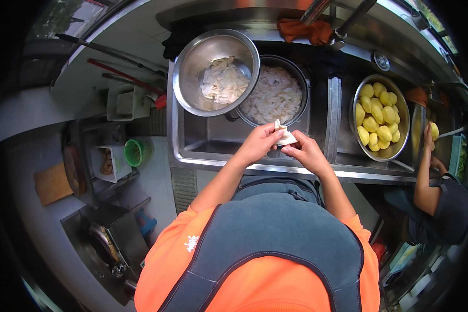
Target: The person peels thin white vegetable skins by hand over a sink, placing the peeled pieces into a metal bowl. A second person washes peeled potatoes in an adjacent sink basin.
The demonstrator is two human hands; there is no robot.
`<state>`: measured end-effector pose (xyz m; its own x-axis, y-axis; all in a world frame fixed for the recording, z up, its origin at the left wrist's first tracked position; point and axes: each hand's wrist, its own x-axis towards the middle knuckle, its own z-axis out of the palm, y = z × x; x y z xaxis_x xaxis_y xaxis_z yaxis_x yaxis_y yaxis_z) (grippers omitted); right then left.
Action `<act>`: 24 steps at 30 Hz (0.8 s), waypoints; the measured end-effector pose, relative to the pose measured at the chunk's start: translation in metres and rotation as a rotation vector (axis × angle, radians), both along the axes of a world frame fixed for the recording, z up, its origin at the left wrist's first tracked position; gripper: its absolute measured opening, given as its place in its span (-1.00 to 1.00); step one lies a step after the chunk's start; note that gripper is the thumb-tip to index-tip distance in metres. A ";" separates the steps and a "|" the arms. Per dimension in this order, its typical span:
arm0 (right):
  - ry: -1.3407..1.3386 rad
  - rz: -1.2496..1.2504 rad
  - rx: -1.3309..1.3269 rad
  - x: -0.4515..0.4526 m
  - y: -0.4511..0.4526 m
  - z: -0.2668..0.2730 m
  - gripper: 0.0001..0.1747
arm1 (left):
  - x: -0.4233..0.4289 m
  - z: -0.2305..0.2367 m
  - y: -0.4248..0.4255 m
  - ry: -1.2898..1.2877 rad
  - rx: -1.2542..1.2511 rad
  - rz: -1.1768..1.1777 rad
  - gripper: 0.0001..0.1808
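Note:
Between them, my left hand (260, 142) and my right hand (307, 151) hold a pale, limp piece of food (284, 135), perhaps tripe or skin, by its two sides. It hangs over the near rim of a dark-rimmed pot (305, 93). Many similar whitish pieces (275, 93) fill that pot. A wide stainless steel bowl (187, 84) stands tilted at the pot's left and overlaps its rim. In the bowl lies a smaller heap of pale pieces (223, 82). Both vessels are over the left sink basin (222, 134).
Peeled potatoes (378, 113) fill a steel bowl (402, 146) in the basin to the right. Beyond it, a co-worker (438, 195) holds a potato (435, 132). An orange cloth (306, 31) lies behind the sink. A green basket (138, 152) stands at the left.

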<state>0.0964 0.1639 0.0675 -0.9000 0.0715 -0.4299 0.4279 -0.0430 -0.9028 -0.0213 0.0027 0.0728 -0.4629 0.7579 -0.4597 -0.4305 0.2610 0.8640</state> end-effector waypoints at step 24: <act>-0.006 0.330 0.811 -0.132 0.008 -0.156 -0.82 | -0.060 0.013 -0.069 0.596 -0.261 0.271 -0.78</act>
<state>-0.0353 0.1724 -0.0883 -0.9265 0.0935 -0.3644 0.3101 0.7383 -0.5990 -0.0815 -0.0663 0.0857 -0.8491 0.4798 -0.2207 0.0171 0.4426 0.8965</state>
